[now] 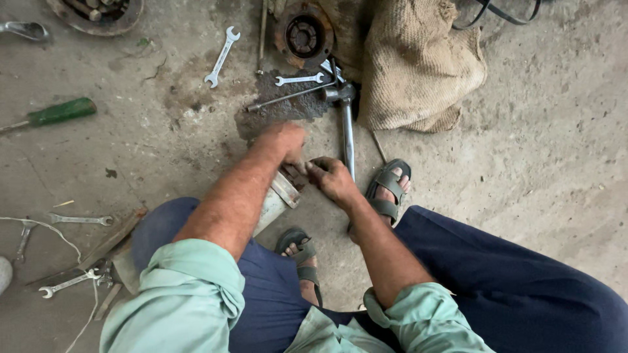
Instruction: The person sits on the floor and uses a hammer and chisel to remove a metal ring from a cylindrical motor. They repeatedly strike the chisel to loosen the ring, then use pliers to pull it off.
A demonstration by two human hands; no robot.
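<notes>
Down on the floor [536, 131], both hands grip 1 metal part [278, 196]: left hand [282, 140] on top, right hand [332, 180] pinching its edge; steady it firmly.

- We see a green-handled screwdriver [55, 113] on the concrete floor [543, 144].
- We see open-ended spanners [222, 56] scattered about.
- We see a burlap sack [418, 62] beside a rusty hub [303, 34].
- We see a long socket wrench [347, 127].
</notes>
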